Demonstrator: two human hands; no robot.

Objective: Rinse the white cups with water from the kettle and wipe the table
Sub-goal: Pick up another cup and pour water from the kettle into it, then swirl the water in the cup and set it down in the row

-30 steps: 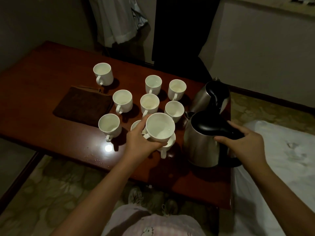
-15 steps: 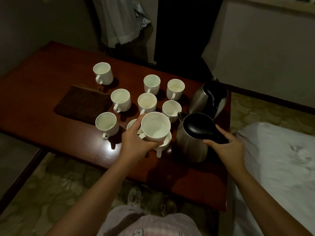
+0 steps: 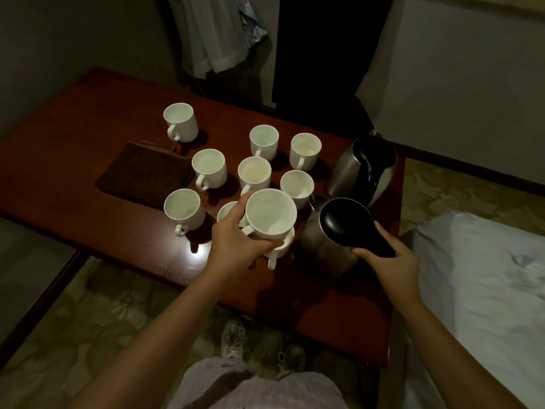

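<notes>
Dim room. Grey wall [image 3: 59, 48] at the back left; paler wall [image 3: 472, 84] at the back right, with a dark skirting strip along its foot. Dark opening [image 3: 324, 48] between the two. Pale garments [image 3: 218, 33] hang just left of that opening. Floor [image 3: 73, 314] has a faded floral pattern. White bedding [image 3: 483, 290], creased, at the right edge. One bright glare spot [image 3: 195, 248] on polished reddish wood.

Both forearms are left bare, with no sleeves seen. A pale pink striped garment [image 3: 253, 388] is worn, and light, scuffed sneakers [image 3: 234, 339] are seen below it.
</notes>
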